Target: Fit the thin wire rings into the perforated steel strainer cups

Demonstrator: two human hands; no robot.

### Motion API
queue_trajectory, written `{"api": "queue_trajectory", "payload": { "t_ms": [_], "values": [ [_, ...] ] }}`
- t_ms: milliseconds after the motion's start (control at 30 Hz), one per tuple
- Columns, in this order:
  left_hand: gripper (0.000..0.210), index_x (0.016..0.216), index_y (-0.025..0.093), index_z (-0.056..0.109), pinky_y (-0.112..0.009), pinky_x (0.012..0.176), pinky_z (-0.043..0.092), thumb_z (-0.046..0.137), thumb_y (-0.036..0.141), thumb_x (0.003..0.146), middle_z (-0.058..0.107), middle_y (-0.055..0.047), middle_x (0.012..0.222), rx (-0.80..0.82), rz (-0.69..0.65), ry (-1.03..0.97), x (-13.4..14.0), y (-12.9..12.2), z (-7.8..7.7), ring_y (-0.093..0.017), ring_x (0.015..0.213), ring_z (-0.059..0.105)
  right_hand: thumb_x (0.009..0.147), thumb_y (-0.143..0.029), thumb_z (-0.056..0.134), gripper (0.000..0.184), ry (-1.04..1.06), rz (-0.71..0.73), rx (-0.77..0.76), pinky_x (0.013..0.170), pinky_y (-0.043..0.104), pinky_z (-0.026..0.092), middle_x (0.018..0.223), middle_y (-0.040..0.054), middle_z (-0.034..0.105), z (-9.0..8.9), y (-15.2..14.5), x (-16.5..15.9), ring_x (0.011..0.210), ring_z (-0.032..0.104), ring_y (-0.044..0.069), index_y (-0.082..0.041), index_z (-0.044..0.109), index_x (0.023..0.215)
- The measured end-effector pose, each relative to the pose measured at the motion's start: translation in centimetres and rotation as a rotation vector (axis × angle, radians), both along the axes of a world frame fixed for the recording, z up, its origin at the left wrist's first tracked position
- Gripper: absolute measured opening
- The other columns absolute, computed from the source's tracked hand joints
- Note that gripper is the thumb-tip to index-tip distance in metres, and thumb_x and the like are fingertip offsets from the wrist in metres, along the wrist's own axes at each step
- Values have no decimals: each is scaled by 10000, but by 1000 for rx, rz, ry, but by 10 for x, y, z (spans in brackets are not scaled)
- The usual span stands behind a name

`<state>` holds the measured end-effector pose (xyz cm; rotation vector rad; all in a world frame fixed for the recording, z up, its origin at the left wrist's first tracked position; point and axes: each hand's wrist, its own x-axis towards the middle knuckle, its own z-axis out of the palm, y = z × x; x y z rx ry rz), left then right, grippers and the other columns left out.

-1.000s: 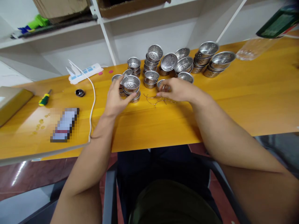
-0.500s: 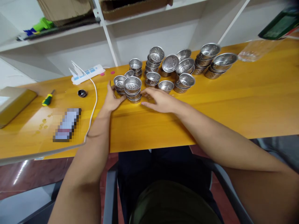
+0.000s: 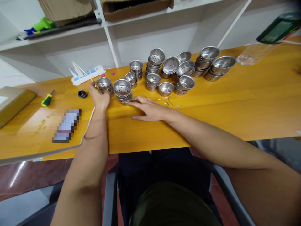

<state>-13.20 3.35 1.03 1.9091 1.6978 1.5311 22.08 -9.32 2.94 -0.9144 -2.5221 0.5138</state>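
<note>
Perforated cup stack (image 3: 122,88) is sitting mid-worktop (image 3: 134,135), tilting a bit. Right hand (image 3: 151,110) is loose and unclenched, fingertips right at the bottom cup. Left hand (image 3: 100,98) is curled round another stack (image 3: 104,83) just left; can't tell if it's really gripping. Thin wires (image 3: 167,101) lie to the right, screwdriver (image 3: 47,99) and blurred phone (image 3: 67,126) far over left.

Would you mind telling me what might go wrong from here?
The stack of perforated metal cups at the right hand's fingertips sits unevenly, so a push might topple it. The white cable runs close to the left hand and might snag. The thin wires lie near the right wrist, so the arm could sweep them aside.
</note>
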Motion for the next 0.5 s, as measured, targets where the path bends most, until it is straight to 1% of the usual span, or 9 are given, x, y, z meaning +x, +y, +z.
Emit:
{"api": "queue_trajectory", "payload": {
  "t_ms": [33, 100, 133, 200, 267, 333, 433, 467, 500],
  "values": [
    [765, 1626, 255, 540, -791, 1594, 473, 875, 280, 938, 628, -261, 1845, 11, 108, -65, 0, -1, 4, -464, 1802, 647, 1181, -632, 868, 987, -8, 23, -2, 1553, 868, 417, 2060, 259, 513, -1, 1, 0, 1855, 568, 574, -239, 564, 2034],
    [670, 1584, 250, 593, -776, 1550, 516, 858, 404, 989, 633, -247, 1837, 64, 215, -154, 5, -8, 16, -459, 1770, 663, 1188, -650, 856, 1020, -13, 59, -21, 1599, 891, 296, 2140, 243, 401, -2, 4, 1, 1949, 450, 565, -233, 518, 2055],
    [630, 1587, 261, 608, -781, 1529, 522, 821, 494, 1041, 632, -225, 1850, 110, 212, -162, 9, -14, 23, -451, 1786, 646, 1187, -641, 862, 1006, -8, 61, -30, 1605, 903, 262, 2150, 241, 383, -2, 6, 2, 1967, 426, 559, -236, 529, 2046],
    [586, 1624, 327, 629, -792, 1487, 517, 675, 678, 1157, 630, -129, 1898, 216, 156, -127, 21, -32, 40, -416, 1870, 560, 1190, -570, 868, 891, 11, 18, -25, 1602, 898, 282, 2116, 259, 445, 1, 7, 4, 1952, 460, 554, -217, 629, 1972],
    [634, 1642, 354, 650, -787, 1427, 530, 581, 801, 1198, 649, -83, 1900, 284, 25, -26, 39, -56, 58, -401, 1927, 485, 1207, -464, 827, 689, 7, -66, 15, 1579, 842, 386, 2014, 299, 577, 6, 8, 7, 1877, 563, 556, -159, 768, 1822],
    [682, 1581, 344, 686, -773, 1423, 571, 585, 877, 1168, 692, -114, 1841, 376, -83, 48, 65, -85, 71, -432, 1902, 529, 1230, -375, 746, 505, -12, -175, 64, 1528, 770, 495, 1833, 324, 716, 15, 8, 11, 1748, 685, 545, -112, 862, 1646],
    [489, 1511, 376, 699, -732, 1402, 645, 658, 735, 1182, 794, -118, 1666, 489, -306, 185, 111, -126, 76, -388, 1668, 753, 1236, -314, 663, 423, 6, -370, 87, 1424, 714, 614, 1670, 309, 770, 30, 9, 22, 1586, 780, 523, -114, 869, 1546],
    [393, 1484, 381, 712, -705, 1345, 691, 650, 650, 1205, 840, -116, 1570, 494, -434, 246, 125, -135, 74, -363, 1533, 824, 1233, -306, 650, 413, 22, -436, 83, 1384, 709, 645, 1664, 298, 764, 34, 9, 28, 1542, 799, 520, -128, 860, 1541],
    [339, 1455, 370, 733, -663, 1284, 732, 641, 601, 1224, 869, -117, 1513, 406, -583, 296, 137, -142, 70, -345, 1443, 863, 1232, -299, 638, 404, 41, -493, 82, 1352, 706, 666, 1671, 285, 755, 38, 10, 34, 1508, 813, 516, -149, 853, 1540]
  ]
}}
